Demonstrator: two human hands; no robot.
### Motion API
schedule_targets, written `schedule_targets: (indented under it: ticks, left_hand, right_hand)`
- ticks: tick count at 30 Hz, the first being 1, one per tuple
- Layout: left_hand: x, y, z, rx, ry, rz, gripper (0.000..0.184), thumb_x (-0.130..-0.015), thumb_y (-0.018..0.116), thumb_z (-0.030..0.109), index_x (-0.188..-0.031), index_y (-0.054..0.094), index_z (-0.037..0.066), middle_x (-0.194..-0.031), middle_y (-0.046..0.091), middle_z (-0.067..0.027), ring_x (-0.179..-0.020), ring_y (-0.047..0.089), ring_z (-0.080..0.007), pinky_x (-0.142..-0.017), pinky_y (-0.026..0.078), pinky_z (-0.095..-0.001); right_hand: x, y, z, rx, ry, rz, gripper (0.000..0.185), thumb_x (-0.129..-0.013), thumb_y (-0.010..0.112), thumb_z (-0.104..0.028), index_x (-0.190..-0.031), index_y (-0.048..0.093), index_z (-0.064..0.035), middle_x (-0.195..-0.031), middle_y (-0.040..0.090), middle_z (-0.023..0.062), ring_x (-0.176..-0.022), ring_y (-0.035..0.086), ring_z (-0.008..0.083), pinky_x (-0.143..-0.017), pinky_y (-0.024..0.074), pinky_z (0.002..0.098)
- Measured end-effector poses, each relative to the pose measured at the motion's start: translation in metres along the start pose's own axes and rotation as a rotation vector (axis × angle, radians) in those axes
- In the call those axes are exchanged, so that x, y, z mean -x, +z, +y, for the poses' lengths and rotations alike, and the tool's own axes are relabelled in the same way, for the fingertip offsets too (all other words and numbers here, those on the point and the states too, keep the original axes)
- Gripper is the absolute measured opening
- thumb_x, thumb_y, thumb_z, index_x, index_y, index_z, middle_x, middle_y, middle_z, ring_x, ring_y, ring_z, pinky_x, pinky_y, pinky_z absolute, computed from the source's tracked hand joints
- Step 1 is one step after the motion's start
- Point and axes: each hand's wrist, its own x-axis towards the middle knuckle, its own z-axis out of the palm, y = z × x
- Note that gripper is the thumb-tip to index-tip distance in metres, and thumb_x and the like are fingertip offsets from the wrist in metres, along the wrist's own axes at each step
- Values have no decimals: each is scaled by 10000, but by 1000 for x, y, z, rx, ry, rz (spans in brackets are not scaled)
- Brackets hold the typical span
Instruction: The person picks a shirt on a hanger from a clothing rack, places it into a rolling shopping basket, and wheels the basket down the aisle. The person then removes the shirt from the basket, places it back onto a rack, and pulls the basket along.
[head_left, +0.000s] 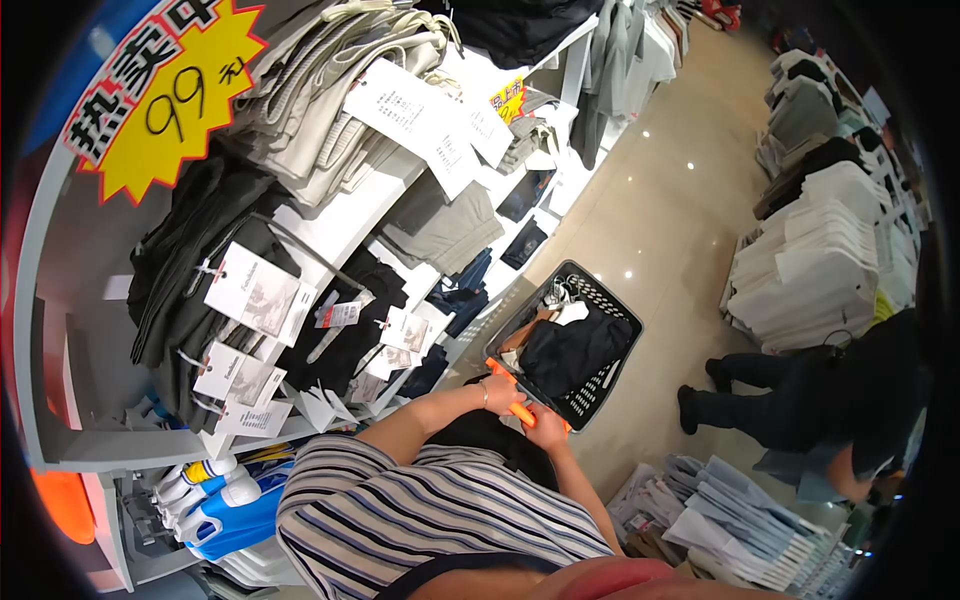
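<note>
Ahead of my body is a black shopping basket [612, 392] with an orange handle [522, 412]. Inside it lie black clothing [575, 350], something brown and a white item. My left hand [500, 393] is wrapped round the upper-left part of the handle. Lower down and to the right, my right hand [545, 427] grips the same handle. The two hands are close together at the basket's near edge.
Shelves of folded trousers [330, 110] with hanging tags stand on the left, under a yellow price sign [180, 105]. Racks of light clothes [810, 260] line the right. A person in dark clothes [800, 395] stands at the right, near stacked packaged shirts [740, 520].
</note>
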Motion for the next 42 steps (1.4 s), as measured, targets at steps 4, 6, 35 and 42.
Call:
schedule_targets:
  ticks: [4, 6, 35, 42]
  left_hand:
    - [-27, -8, -11, 24, -3, -14, 277, -670, 650, 358, -796, 552, 132, -601, 601, -77, -562, 609, -292, -505, 467, -417]
    - [-45, -16, -18, 48, -13, -30, 269, -676, 646, 355, -797, 559, 130, -606, 604, -83, -571, 613, -295, -508, 471, -415]
    - [-266, -108, -120, 142, -62, 126, 293, -713, 624, 373, -803, 536, 109, -598, 597, -84, -539, 605, -293, -497, 468, -419]
    - [-321, -138, -150, 114, -110, 111, 286, -738, 590, 393, -796, 558, 115, -620, 609, -100, -566, 618, -295, -525, 479, -410]
  right_hand:
    - [-22, -16, 18, -5, -9, -10, 188, -666, 651, -143, -829, 595, -67, -779, 607, 151, -763, 602, 335, -669, 482, 415]
    - [-36, -29, 25, -16, -1, 1, 194, -658, 654, -133, -831, 600, -64, -803, 612, 143, -766, 602, 337, -669, 484, 410]
    - [-240, -229, 104, 140, 73, -222, 263, -649, 647, -163, -896, 613, -76, -889, 629, 121, -828, 605, 315, -729, 487, 400]
    - [-297, -266, 142, 129, -45, -215, 248, -645, 650, -187, -874, 621, -98, -819, 635, 136, -774, 614, 321, -687, 490, 410]
